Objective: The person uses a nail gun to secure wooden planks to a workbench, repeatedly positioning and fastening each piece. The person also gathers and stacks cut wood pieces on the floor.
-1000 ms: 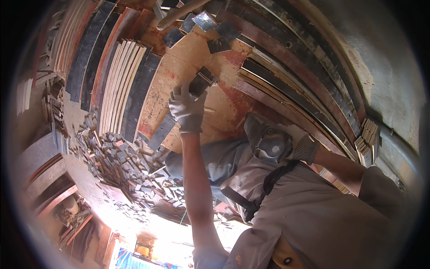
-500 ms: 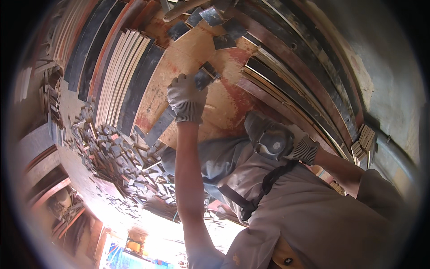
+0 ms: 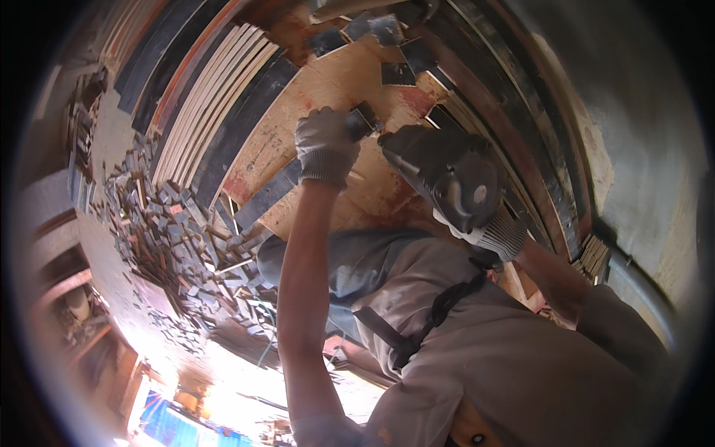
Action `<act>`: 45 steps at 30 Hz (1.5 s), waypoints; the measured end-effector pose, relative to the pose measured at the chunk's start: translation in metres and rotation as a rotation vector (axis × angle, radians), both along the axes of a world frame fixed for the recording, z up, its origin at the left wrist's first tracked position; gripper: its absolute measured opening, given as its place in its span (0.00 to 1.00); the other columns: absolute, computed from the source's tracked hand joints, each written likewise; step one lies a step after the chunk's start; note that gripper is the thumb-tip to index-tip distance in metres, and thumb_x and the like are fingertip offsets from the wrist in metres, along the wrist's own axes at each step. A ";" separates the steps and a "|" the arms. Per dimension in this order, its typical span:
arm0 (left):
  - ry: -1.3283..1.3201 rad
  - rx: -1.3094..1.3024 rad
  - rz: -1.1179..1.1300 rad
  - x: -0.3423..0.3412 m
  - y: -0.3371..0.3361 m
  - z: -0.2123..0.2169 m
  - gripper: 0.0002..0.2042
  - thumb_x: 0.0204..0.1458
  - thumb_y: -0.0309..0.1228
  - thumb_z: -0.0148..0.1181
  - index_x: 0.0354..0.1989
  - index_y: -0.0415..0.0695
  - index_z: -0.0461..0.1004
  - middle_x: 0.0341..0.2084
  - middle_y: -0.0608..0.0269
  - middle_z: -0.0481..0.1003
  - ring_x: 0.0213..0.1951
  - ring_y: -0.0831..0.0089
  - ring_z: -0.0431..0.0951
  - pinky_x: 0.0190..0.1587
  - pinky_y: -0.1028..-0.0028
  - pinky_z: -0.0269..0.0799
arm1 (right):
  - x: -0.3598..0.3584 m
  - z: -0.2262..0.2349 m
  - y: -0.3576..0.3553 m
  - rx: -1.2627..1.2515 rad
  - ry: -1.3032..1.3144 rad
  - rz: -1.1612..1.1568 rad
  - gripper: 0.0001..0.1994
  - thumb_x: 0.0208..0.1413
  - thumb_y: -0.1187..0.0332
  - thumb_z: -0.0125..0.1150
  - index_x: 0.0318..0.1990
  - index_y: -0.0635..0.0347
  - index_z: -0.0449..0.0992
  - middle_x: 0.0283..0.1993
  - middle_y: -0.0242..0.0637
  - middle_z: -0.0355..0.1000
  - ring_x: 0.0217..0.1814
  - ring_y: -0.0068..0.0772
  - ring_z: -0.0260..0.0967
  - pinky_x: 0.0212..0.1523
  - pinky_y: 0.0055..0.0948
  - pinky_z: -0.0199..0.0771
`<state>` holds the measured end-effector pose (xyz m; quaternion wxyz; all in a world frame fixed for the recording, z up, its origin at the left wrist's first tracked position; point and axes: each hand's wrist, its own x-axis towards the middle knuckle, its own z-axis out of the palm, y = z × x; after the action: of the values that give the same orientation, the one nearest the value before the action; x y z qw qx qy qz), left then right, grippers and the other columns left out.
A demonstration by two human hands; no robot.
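In a pale knitted glove, my left hand (image 3: 325, 141) closes on a small black-faced plywood piece (image 3: 360, 124) above the tan, red-stained board (image 3: 335, 82). My right hand (image 3: 488, 232), gloved too, is wrapped round a dark power tool that looks like a nail gun (image 3: 458, 175). Its nose points left, a short way from the piece, and I cannot tell whether they touch. Most of the right fingers are hidden behind the tool's body. A dark strip (image 3: 269, 195) lies on the board by my left wrist.
Several square black pieces (image 3: 386, 30) lie at the board's far end. Stacked strips (image 3: 216, 104) stand on the left, and long dark boards (image 3: 514, 112) run along the right by the wall. A heap of small offcuts (image 3: 179, 231) covers the floor at left.
My right hand has raised the nail gun up and left, away from my lap and toward the piece. My left hand still grips the piece; the whole view has shifted slightly.
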<state>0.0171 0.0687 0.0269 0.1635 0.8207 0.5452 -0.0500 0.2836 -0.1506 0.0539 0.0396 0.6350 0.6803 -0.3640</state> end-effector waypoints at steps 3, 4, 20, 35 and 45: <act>-0.031 0.009 -0.005 -0.002 0.000 -0.005 0.20 0.46 0.46 0.76 0.40 0.45 0.84 0.41 0.54 0.83 0.48 0.53 0.83 0.54 0.56 0.78 | -0.002 -0.016 0.025 -0.141 0.078 -0.181 0.27 0.54 0.55 0.74 0.58 0.58 0.77 0.58 0.40 0.80 0.58 0.39 0.81 0.57 0.42 0.83; -0.050 0.010 -0.003 -0.003 0.000 -0.007 0.19 0.46 0.45 0.76 0.39 0.45 0.84 0.41 0.54 0.82 0.48 0.53 0.82 0.54 0.56 0.78 | -0.005 -0.013 0.035 -0.192 0.102 -0.191 0.26 0.54 0.56 0.73 0.58 0.58 0.76 0.58 0.39 0.79 0.58 0.38 0.81 0.56 0.41 0.83; -0.326 0.136 0.099 -0.017 -0.015 -0.037 0.19 0.44 0.42 0.76 0.41 0.44 0.83 0.44 0.54 0.79 0.52 0.54 0.78 0.55 0.57 0.75 | -0.048 0.084 0.118 -0.562 0.103 -0.011 0.15 0.68 0.60 0.57 0.60 0.45 0.71 0.59 0.29 0.77 0.61 0.37 0.77 0.60 0.43 0.80; -0.439 0.217 0.226 -0.036 -0.036 0.004 0.23 0.45 0.35 0.80 0.50 0.47 0.80 0.47 0.55 0.81 0.47 0.48 0.83 0.49 0.56 0.82 | 0.003 0.081 0.047 -0.306 0.294 -0.214 0.19 0.67 0.57 0.65 0.61 0.53 0.74 0.48 0.36 0.78 0.45 0.33 0.77 0.46 0.36 0.78; 0.112 0.380 0.638 -0.174 -0.036 0.056 0.41 0.44 0.42 0.83 0.68 0.47 0.70 0.60 0.53 0.75 0.63 0.49 0.73 0.64 0.53 0.73 | 0.001 0.073 -0.004 -0.260 0.031 -0.101 0.26 0.52 0.57 0.77 0.55 0.62 0.80 0.52 0.50 0.83 0.57 0.52 0.81 0.56 0.44 0.82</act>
<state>-0.1566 0.0332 0.0827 -0.0142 0.6215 0.7809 0.0608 0.2842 -0.1545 0.1268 0.0927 0.6523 0.5949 -0.4605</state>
